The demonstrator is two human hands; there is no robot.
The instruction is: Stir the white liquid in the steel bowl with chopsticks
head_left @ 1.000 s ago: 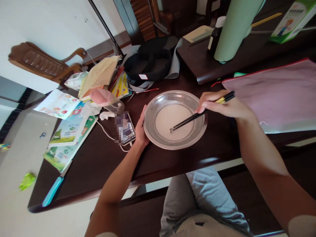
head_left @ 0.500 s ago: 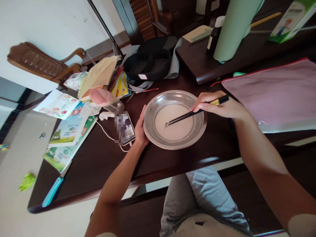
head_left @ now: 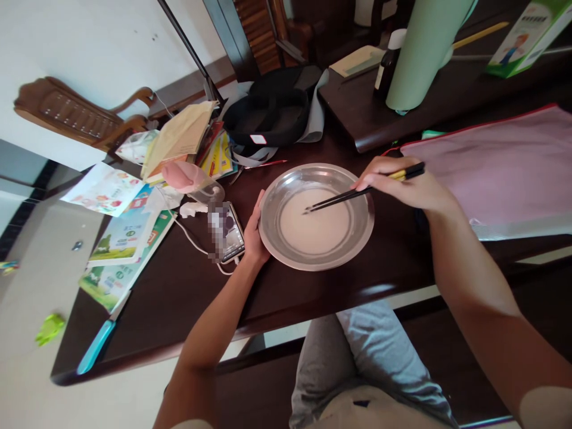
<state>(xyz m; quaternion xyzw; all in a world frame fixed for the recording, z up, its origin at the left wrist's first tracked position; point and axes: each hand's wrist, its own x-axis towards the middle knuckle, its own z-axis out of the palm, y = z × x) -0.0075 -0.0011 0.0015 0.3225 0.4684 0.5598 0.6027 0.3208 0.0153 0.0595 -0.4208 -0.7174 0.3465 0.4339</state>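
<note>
A round metal bowl [head_left: 360,235] stands on the dark wooden table [head_left: 187,292] and holds a pale, milky batter [head_left: 315,229]. My right hand [head_left: 402,185] is closed on a pair of black chopsticks [head_left: 339,199]. Their tips reach into the batter near the bowl's far left side. My left hand [head_left: 254,232] rests against the bowl's left rim, fingers curved along it.
A phone [head_left: 227,233] on a white cable lies just left of the bowl. Books and leaflets [head_left: 129,232] cover the table's left part. A black bag [head_left: 272,107] sits behind the bowl, a pink mesh pouch [head_left: 496,167] to the right, a green cylinder [head_left: 424,53] on the raised shelf.
The chopstick tips have swept from the bowl's near middle toward its far left side. My right hand rose a little. My left hand stayed at the rim.
</note>
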